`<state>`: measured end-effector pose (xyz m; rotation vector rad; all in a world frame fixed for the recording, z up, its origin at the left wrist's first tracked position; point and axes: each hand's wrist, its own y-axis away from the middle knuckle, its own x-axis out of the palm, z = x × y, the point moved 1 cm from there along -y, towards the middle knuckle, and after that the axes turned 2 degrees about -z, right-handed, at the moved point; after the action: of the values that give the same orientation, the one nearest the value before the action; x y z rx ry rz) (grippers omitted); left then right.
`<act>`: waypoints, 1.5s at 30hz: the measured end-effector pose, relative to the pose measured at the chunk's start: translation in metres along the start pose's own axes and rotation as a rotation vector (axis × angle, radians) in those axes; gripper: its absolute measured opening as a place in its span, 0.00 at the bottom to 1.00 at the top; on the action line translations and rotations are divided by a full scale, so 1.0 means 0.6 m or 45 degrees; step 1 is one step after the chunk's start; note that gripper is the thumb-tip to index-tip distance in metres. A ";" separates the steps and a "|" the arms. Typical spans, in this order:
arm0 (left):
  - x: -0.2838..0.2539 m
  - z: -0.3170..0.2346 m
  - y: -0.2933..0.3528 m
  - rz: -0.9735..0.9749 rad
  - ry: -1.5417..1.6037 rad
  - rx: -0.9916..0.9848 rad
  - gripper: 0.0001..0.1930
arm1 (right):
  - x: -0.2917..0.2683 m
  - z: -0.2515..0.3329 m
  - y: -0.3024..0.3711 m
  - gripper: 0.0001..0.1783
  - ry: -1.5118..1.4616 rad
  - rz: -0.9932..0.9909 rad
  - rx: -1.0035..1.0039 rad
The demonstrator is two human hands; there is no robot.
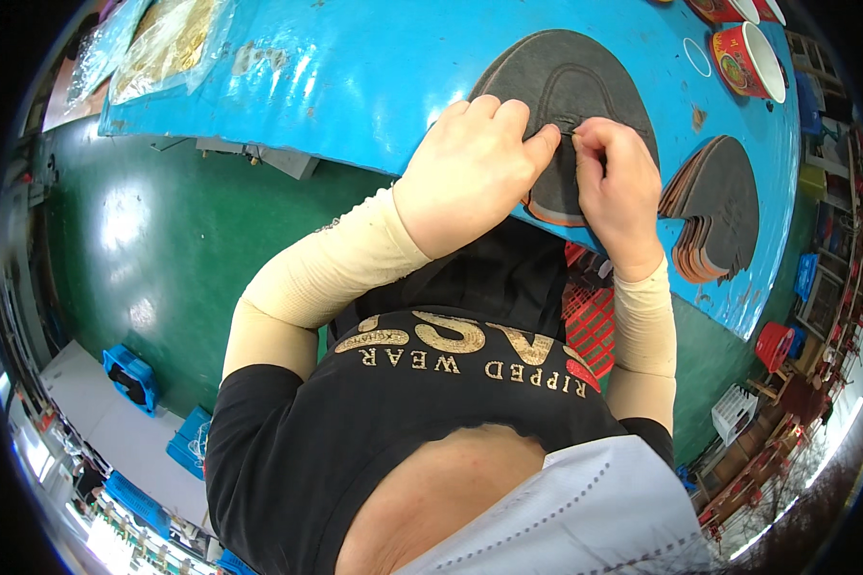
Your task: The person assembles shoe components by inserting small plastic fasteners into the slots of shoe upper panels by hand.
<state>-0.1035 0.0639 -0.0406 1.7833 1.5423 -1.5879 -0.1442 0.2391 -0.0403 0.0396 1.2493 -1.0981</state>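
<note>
A large rounded dark grey leather piece with a curved stitched or pressed line lies near the front edge of the blue-covered table. My left hand rests over its left side, fingers curled and thumb stretched towards the middle. Across from it, my right hand is closed in a pinch. Both sets of fingertips meet at a small dark fold or slit in the leather; the exact grip is partly hidden. To the right lies a fanned stack of similar dark leather pieces with brown edges.
Red patterned paper tubs stand at the far right of the table, beside a thin white ring. Clear plastic bags lie at the far left. Below the table edge is a red plastic crate near my lap.
</note>
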 end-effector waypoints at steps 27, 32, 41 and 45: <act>0.007 0.003 0.008 -0.118 0.139 -0.038 0.22 | -0.003 0.009 0.023 0.11 0.024 -0.115 0.030; 0.007 -0.003 0.005 -0.059 -0.015 0.002 0.25 | 0.000 0.006 0.024 0.12 0.020 -0.117 0.007; 0.002 -0.012 0.006 -0.010 -0.202 0.075 0.24 | -0.001 0.002 0.024 0.13 0.029 -0.080 -0.041; 0.001 -0.015 0.004 0.005 -0.245 0.107 0.25 | -0.004 0.009 0.021 0.12 0.047 -0.090 -0.006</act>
<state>-0.0971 0.0705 -0.0392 1.6189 1.4029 -1.7884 -0.1313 0.2440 -0.0429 0.0120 1.2948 -1.1597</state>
